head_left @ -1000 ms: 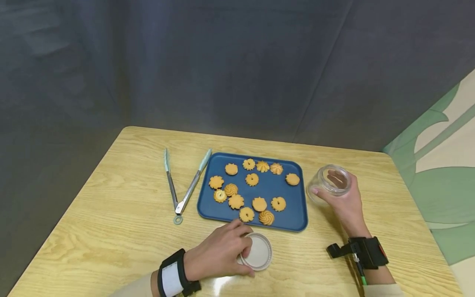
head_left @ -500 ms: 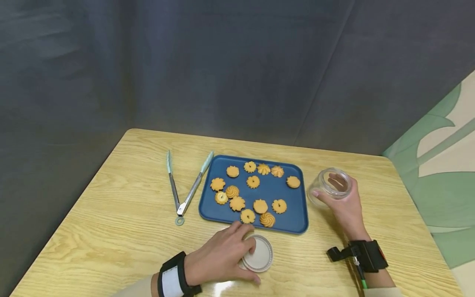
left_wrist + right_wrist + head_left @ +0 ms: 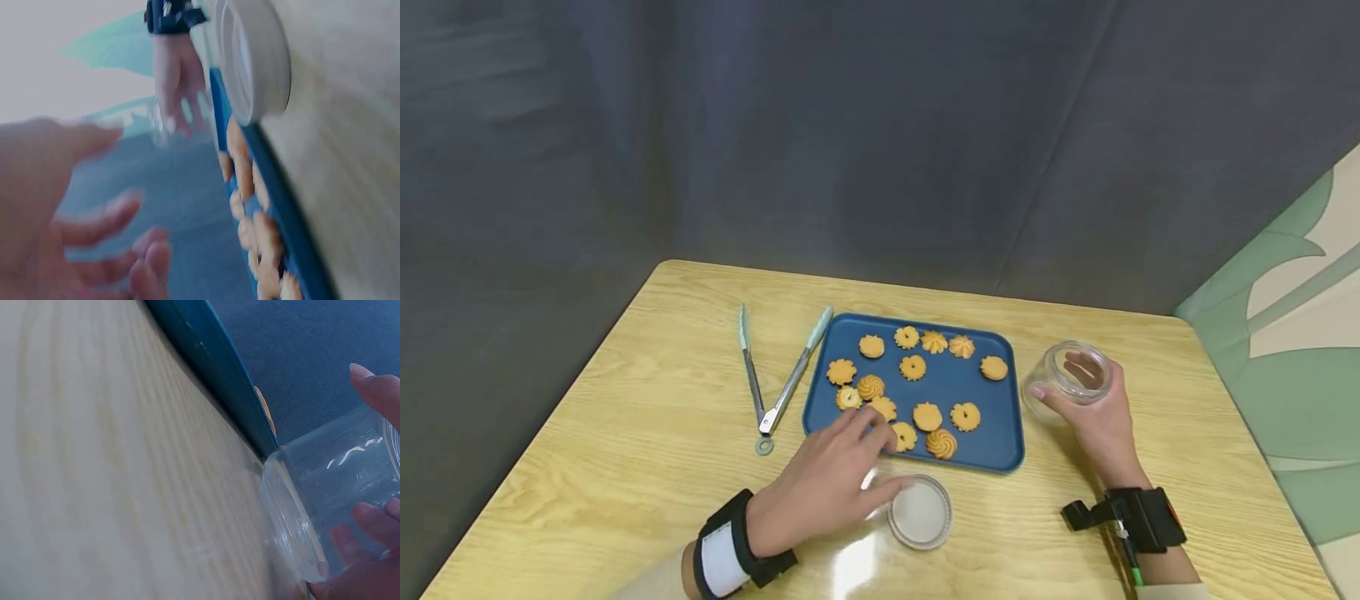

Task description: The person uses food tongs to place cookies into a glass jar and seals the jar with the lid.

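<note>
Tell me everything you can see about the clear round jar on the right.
The clear round jar looks like glass, with smooth walls and a rounded rim. Lidless and apparently empty, it stands mouth up on the light wood-grain table, close to the right side of the blue rectangular tray. The right hand grips it.

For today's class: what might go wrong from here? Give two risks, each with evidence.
The left hand is over the near edge of the tray, close to cookies, so it might nudge or crumble one.
The right hand grips a clear jar close beside the tray; if that grip slipped, the jar could tip.
</note>
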The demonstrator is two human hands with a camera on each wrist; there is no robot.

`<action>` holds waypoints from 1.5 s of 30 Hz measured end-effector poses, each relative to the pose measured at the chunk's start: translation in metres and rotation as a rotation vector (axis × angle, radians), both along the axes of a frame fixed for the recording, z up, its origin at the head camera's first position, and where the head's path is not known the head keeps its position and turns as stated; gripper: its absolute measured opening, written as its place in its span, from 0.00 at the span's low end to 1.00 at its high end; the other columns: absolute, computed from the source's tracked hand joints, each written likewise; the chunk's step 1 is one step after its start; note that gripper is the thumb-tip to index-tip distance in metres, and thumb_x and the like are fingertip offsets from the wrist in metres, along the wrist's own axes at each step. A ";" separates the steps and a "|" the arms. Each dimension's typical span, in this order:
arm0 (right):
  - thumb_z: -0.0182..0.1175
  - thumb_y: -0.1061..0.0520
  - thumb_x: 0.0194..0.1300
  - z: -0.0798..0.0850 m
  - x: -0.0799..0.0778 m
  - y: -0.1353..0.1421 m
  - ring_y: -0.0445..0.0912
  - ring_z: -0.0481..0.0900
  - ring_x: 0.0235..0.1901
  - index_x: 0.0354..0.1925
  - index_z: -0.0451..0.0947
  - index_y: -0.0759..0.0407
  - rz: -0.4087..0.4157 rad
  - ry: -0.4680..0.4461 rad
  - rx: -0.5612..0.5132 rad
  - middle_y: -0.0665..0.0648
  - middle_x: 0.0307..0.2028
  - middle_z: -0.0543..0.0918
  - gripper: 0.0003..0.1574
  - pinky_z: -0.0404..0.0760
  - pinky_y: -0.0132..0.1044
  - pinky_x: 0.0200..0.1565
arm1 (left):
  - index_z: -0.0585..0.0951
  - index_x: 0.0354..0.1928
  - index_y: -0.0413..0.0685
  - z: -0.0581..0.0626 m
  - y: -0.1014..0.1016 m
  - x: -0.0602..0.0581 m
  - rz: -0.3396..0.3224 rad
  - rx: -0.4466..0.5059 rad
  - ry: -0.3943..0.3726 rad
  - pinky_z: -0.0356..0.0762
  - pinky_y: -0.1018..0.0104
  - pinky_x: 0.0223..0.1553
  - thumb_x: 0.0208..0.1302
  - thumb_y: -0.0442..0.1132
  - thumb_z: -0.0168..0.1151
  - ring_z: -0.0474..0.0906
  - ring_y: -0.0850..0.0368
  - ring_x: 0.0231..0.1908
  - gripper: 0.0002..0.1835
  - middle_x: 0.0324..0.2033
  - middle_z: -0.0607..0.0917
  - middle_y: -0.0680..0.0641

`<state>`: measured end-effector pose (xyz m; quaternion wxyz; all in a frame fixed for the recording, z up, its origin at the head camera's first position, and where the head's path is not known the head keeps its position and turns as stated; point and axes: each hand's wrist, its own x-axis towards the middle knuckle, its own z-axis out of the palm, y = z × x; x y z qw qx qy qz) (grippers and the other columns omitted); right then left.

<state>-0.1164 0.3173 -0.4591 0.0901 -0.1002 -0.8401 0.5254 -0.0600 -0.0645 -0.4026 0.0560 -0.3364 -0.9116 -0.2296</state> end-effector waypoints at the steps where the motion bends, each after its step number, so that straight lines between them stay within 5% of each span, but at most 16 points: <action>1: 0.79 0.51 0.61 0.000 0.000 0.000 0.51 0.70 0.72 0.79 0.53 0.45 -0.002 0.004 -0.002 0.59 0.73 0.69 0.60 0.71 0.14 0.55 | 0.84 0.45 0.50 0.002 -0.002 -0.004 0.056 0.017 0.013 0.70 0.75 0.29 0.68 0.59 0.70 0.75 0.61 0.36 0.20 0.42 0.83 0.51; 6: 0.79 0.51 0.61 0.000 0.000 0.000 0.52 0.70 0.73 0.79 0.54 0.46 0.010 0.004 -0.024 0.59 0.73 0.70 0.60 0.72 0.15 0.56 | 0.83 0.45 0.42 0.014 -0.023 -0.033 0.378 0.078 0.104 0.63 0.71 0.18 0.67 0.51 0.73 0.70 0.60 0.22 0.19 0.25 0.80 0.50; 11: 0.79 0.50 0.60 0.000 0.000 0.000 0.53 0.70 0.73 0.79 0.53 0.46 0.002 -0.005 -0.012 0.58 0.73 0.70 0.60 0.71 0.14 0.56 | 0.79 0.53 0.29 0.019 -0.047 -0.063 0.633 -0.005 0.134 0.78 0.51 0.19 0.68 0.55 0.71 0.79 0.38 0.33 0.32 0.37 0.80 0.34; 15: 0.79 0.50 0.60 -0.001 0.002 0.000 0.52 0.70 0.73 0.79 0.53 0.46 -0.002 -0.010 -0.004 0.58 0.73 0.70 0.60 0.71 0.15 0.57 | 0.73 0.57 0.19 0.013 -0.059 -0.080 0.727 -0.105 0.021 0.83 0.38 0.24 0.70 0.56 0.67 0.80 0.25 0.41 0.39 0.43 0.77 0.23; 19: 0.79 0.49 0.61 -0.001 0.003 0.000 0.53 0.69 0.73 0.79 0.53 0.46 0.000 -0.021 0.009 0.58 0.74 0.70 0.61 0.70 0.16 0.57 | 0.63 0.68 0.14 -0.001 -0.063 -0.093 0.767 -0.199 -0.172 0.85 0.33 0.31 0.71 0.60 0.64 0.79 0.16 0.47 0.51 0.49 0.75 0.12; 22: 0.79 0.50 0.61 -0.001 0.004 0.001 0.52 0.70 0.73 0.79 0.53 0.47 -0.001 -0.014 0.014 0.58 0.73 0.70 0.61 0.70 0.15 0.57 | 0.54 0.74 0.13 -0.011 -0.062 -0.101 0.765 -0.273 -0.243 0.86 0.36 0.36 0.70 0.67 0.63 0.81 0.18 0.47 0.61 0.52 0.74 0.09; 29: 0.80 0.51 0.60 0.002 0.005 0.002 0.49 0.70 0.72 0.79 0.54 0.46 -0.010 -0.005 0.015 0.58 0.73 0.70 0.60 0.70 0.15 0.57 | 0.57 0.71 0.09 -0.023 -0.065 -0.114 0.781 -0.376 -0.178 0.86 0.46 0.27 0.66 0.76 0.58 0.87 0.35 0.26 0.67 0.38 0.84 0.19; 35: 0.80 0.51 0.60 0.002 0.004 0.003 0.48 0.70 0.71 0.79 0.54 0.45 -0.010 -0.004 0.018 0.57 0.72 0.71 0.60 0.70 0.16 0.57 | 0.56 0.69 0.06 -0.030 -0.071 -0.117 0.765 -0.377 -0.165 0.87 0.43 0.31 0.69 0.76 0.55 0.87 0.33 0.29 0.67 0.44 0.80 0.16; 45: 0.80 0.52 0.60 0.001 0.001 0.001 0.44 0.71 0.70 0.78 0.56 0.46 -0.009 0.009 -0.004 0.58 0.72 0.71 0.58 0.70 0.16 0.57 | 0.49 0.70 0.05 -0.027 -0.074 -0.123 0.740 -0.355 -0.274 0.85 0.45 0.29 0.66 0.68 0.62 0.84 0.37 0.28 0.67 0.43 0.78 0.18</action>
